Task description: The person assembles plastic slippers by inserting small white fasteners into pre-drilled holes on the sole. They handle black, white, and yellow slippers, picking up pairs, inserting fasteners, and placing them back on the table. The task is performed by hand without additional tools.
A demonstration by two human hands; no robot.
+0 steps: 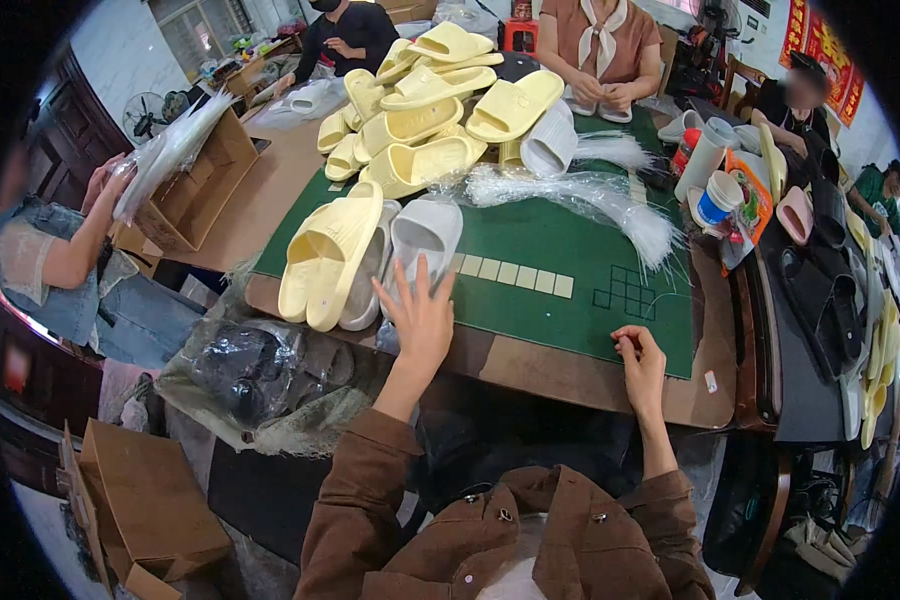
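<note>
My left hand reaches over a light grey slide slipper with its fingers spread, the fingertips at the slipper's near end. I cannot tell whether they press on it. Beside it, a pale yellow slide slipper partly covers another grey slipper. Over the near right part of the green mat, my right hand is held with thumb and fingers pinched together. Whatever is in that pinch is too small to make out. A bundle of clear plastic strands lies across the mat, beyond both hands.
Yellow slippers are heaped at the table's far side. A white cup stands at the right, near a side table with more slippers. People work at the left and far sides. An open carton sits on the floor, lower left.
</note>
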